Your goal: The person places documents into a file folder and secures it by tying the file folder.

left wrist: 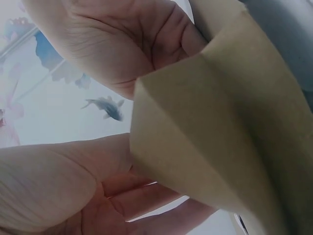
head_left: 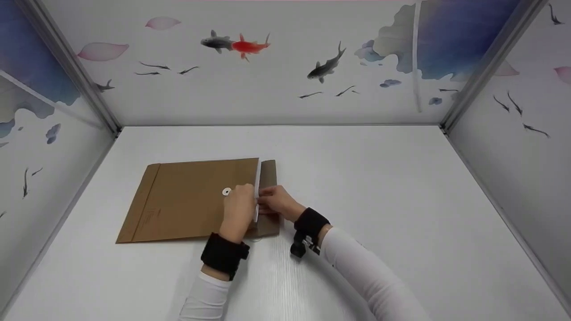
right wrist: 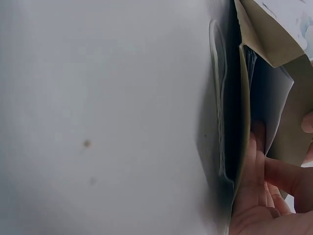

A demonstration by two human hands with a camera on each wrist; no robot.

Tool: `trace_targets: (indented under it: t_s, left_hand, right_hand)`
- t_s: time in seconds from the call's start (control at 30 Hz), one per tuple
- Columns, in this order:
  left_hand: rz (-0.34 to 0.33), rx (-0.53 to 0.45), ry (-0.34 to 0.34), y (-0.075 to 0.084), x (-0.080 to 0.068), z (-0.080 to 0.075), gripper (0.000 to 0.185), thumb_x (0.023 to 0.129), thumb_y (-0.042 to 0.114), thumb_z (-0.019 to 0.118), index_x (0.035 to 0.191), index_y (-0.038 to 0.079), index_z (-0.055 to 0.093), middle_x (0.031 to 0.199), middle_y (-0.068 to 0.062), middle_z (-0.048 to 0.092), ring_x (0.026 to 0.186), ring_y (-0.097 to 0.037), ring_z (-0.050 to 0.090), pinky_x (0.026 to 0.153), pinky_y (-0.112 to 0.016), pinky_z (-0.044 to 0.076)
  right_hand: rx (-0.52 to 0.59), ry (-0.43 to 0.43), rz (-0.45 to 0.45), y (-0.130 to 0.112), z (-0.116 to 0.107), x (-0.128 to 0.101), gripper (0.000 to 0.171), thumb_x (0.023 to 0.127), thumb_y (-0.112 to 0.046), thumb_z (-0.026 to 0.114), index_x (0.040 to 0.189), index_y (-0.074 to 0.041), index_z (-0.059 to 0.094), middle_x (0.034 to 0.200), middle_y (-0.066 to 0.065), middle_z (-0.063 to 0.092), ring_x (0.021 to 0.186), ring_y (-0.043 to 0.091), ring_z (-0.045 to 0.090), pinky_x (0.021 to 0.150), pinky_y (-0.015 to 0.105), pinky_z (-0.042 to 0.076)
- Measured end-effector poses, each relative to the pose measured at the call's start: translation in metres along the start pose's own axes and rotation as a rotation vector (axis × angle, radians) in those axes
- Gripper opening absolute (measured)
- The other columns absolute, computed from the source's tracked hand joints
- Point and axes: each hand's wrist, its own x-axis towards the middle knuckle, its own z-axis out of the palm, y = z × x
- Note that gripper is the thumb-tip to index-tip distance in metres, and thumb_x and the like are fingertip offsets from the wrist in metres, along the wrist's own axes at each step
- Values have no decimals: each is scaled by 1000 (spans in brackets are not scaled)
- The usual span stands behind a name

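Both hands, left and right, pinch white paper at the brown envelope mouth

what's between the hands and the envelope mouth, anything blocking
Nothing visible. Both the left hand and right hand are already at the mouth of the envelope, touching it, with its flap folded open beside them.

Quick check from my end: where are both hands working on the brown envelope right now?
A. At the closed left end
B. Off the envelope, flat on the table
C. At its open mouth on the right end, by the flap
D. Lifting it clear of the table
C. The left hand and right hand meet at the brown envelope mouth beside the opened flap, where a white sheet edge shows.
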Motion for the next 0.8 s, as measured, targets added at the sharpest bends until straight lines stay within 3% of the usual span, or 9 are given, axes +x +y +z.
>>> trace_targets:
  t_s: [0.13,0.47,0.8]
  left_hand:
    - [5,2,-7,0,0,-1,7,87,3,75,88,-4,73,88,-22,77,78,-39,76,63,-49,61]
    - [-17,-1,-60,1,0,-5,9,93,2,68,89,-4,74,88,-21,77,79,-35,76,62,-48,60]
    - [-2,-8,-68,0,0,-6,8,93,1,68,88,-3,73,86,-21,76,77,-34,75,62,-46,60]
  right_hand:
    - [1,1,1,0,2,1,29,100,3,54,126,11,65,81,-2,64,67,3,64,70,20,61]
    - [-21,-26,38,0,4,4,32,101,0,53,130,10,62,88,2,68,71,4,64,72,19,60]
    - [-79,-74,51,-3,5,6,33,103,-2,48,130,10,61,75,-3,61,65,4,60,64,15,54]
